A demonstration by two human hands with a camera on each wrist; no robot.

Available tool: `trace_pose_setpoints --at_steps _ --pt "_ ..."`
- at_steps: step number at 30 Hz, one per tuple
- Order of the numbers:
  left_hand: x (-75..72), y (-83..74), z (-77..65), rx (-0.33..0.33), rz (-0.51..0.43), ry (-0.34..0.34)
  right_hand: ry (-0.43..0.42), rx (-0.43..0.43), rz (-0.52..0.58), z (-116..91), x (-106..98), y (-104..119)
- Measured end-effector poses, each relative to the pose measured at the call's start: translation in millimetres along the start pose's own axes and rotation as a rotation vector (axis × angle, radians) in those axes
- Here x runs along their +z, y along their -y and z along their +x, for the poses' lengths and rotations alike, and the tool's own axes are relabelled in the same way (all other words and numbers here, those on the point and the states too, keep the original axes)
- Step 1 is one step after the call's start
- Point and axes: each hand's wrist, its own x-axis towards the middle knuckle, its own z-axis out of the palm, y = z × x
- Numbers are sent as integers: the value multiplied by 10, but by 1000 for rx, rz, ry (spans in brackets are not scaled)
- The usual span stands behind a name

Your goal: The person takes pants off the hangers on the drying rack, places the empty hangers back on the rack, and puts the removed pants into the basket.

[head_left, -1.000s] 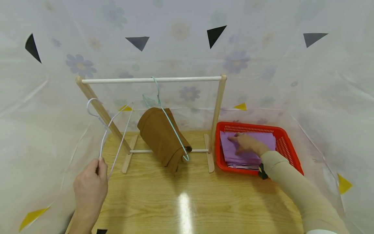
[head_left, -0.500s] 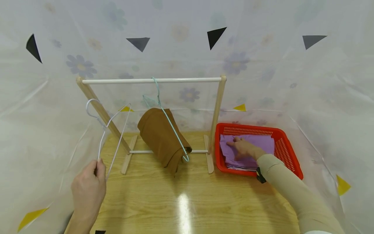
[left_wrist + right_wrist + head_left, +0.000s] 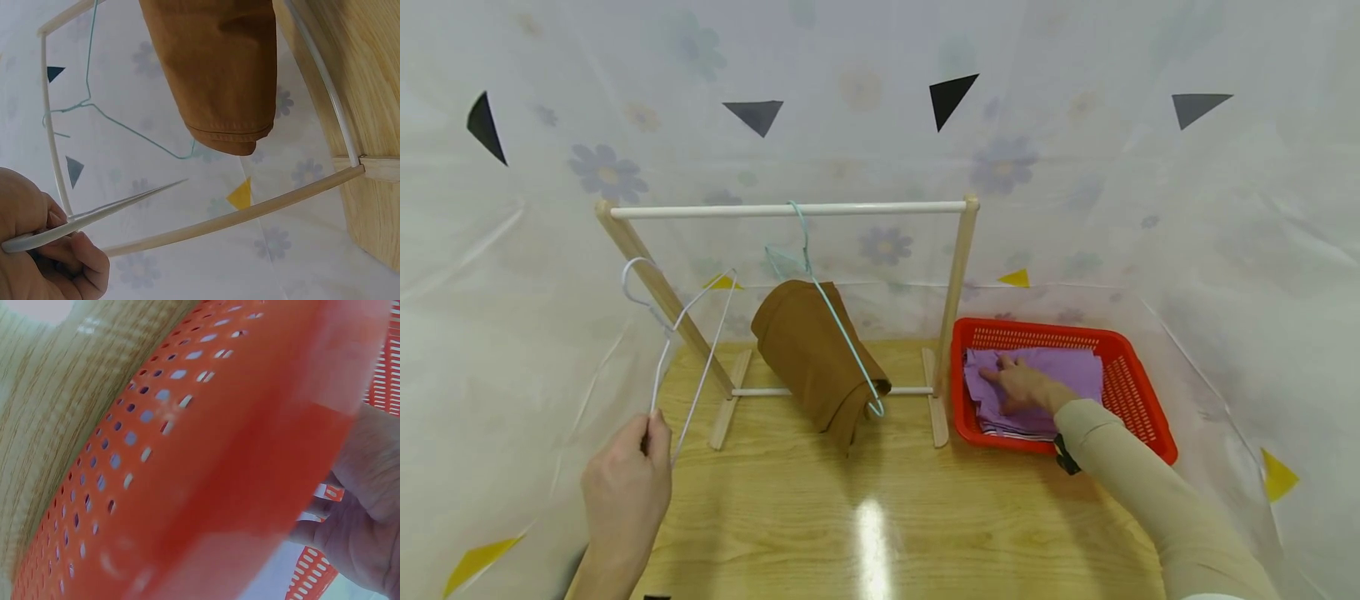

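My left hand (image 3: 628, 479) grips a white wire hanger (image 3: 664, 318) by its side, with the hook upward, left of the rack. In the left wrist view the fingers (image 3: 90, 262) curl round the hanger's wire. My right hand (image 3: 1022, 387) rests on folded purple cloth (image 3: 1075, 367) in a red basket (image 3: 1138, 371), fingers spread. From the right wrist the basket's wall hides part of that hand. Brown folded trousers (image 3: 812, 354) hang on a light teal hanger (image 3: 842, 329) hooked over the rack's white rail (image 3: 887, 208).
A wooden rack post (image 3: 957, 283) stands just left of the basket. Striped cloth (image 3: 1007, 432) lies under the purple one. The wood-look floor (image 3: 790, 533) runs in front of the rack, and a pale flowered sheet (image 3: 880, 158) surrounds everything.
My right hand has drawn slightly nearer over the purple cloth, whose surface has shifted a little. My left hand and the white hanger have tipped slightly left.
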Motion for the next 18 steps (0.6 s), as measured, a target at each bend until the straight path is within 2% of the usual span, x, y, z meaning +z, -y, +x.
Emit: trace_pose_setpoints --at_steps 8,13,18 --pt "11 6 1 3 -5 2 -13 -4 46 -35 -41 -7" --pt "17 3 -3 6 -11 -1 -11 48 118 -188 -166 -32" --pt "13 -6 -3 0 -9 5 -43 70 145 -364 -240 -203"
